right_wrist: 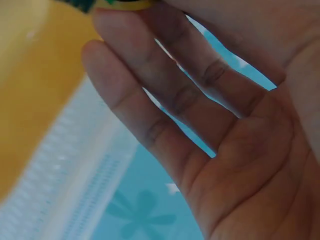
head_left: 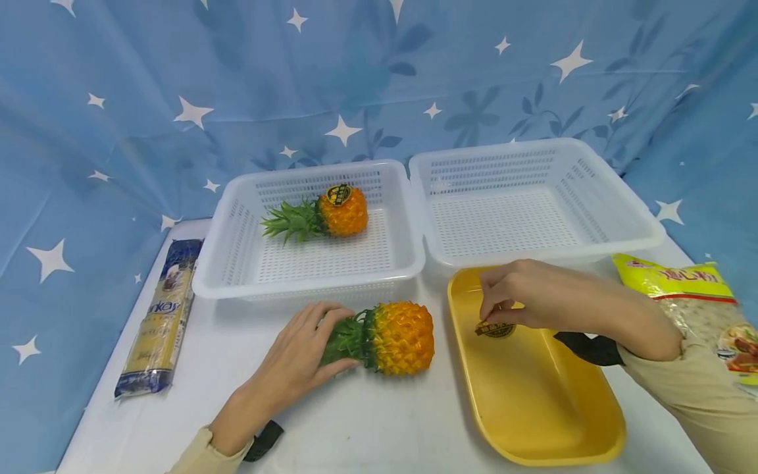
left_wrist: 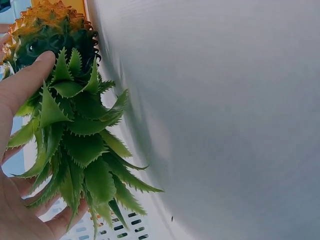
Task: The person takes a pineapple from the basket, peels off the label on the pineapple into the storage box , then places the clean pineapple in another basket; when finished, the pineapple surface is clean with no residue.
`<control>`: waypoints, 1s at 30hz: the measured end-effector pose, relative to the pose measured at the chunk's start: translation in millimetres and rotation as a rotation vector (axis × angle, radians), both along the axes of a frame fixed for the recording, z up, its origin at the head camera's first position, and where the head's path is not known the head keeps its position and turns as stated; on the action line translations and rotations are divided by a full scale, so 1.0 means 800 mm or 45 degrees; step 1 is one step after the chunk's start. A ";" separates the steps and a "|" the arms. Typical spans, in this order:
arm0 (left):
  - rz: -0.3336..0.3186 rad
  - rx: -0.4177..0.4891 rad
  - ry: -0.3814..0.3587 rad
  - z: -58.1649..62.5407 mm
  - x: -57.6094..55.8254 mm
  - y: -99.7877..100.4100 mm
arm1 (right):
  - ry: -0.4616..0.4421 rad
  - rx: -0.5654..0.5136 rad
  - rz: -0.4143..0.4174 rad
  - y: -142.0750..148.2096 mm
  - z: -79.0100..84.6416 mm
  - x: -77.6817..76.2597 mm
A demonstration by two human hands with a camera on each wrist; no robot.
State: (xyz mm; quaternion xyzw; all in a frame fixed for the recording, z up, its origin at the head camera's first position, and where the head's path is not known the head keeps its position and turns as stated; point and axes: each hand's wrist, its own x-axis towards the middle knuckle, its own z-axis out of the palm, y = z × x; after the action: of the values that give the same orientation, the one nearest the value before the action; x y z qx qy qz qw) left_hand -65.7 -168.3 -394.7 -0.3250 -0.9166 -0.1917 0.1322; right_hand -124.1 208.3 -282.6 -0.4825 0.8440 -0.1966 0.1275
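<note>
On the table lies a toy-like pineapple, orange with a green leafy crown. My left hand grips it by the crown; in the left wrist view the thumb lies against the base of the leaves and the other fingers pass behind them. Over the yellow tray, my right hand pinches a black and gold label between thumb and fingertips. Only a yellow-edged bit of that label shows at the top of the right wrist view, above the extended fingers.
Behind stand two white perforated baskets. The left basket holds another pineapple bearing a black and gold label; the right basket adjoins it. A pasta packet lies far left, and a yellow-topped clear bag far right.
</note>
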 end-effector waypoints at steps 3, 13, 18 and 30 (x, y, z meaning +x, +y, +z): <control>0.007 0.000 -0.001 -0.001 0.001 -0.001 | -0.071 0.027 -0.009 0.003 -0.015 -0.006; 0.015 -0.004 0.004 -0.001 0.001 -0.003 | -0.130 0.075 0.049 -0.008 -0.058 -0.021; 0.017 -0.012 0.005 -0.002 0.001 -0.002 | -0.205 0.063 0.039 -0.010 -0.074 -0.027; 0.021 -0.002 -0.024 -0.003 0.002 -0.001 | -0.083 0.100 -0.052 -0.015 -0.094 -0.029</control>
State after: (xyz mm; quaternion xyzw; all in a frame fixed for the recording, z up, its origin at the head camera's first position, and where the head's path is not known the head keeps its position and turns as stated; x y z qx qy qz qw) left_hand -64.5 -168.7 -396.9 -0.3158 -0.9205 -0.1932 0.1248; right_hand -147.4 196.1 -358.0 -0.4531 0.8561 -0.1815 0.1696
